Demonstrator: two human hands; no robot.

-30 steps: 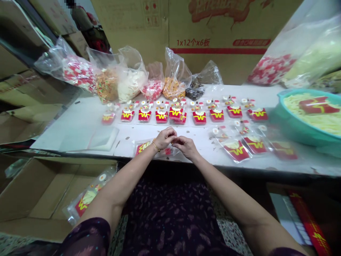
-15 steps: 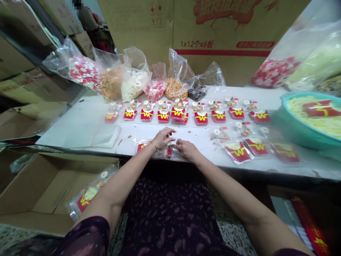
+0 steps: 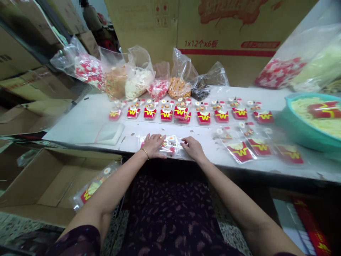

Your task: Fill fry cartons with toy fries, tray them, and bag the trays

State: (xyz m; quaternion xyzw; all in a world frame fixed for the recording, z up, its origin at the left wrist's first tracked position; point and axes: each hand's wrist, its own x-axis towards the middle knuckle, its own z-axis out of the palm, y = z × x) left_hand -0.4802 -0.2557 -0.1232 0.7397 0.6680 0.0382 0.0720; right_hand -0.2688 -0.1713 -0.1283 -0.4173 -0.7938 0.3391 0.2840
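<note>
The fingers of the left hand point(image 3: 153, 146) lie slightly apart upon the clear packet point(image 3: 172, 145), which is at the near edge of the white table point(image 3: 209, 136); the right hand point(image 3: 192, 147) has its fingers curled near the packet's right end, and I cannot tell whether they pinch something; the step in hand seems to be arranging this packet; the next move probably calls for light, steady holding; behind stands a row of filled packets point(image 3: 204, 117).
</note>
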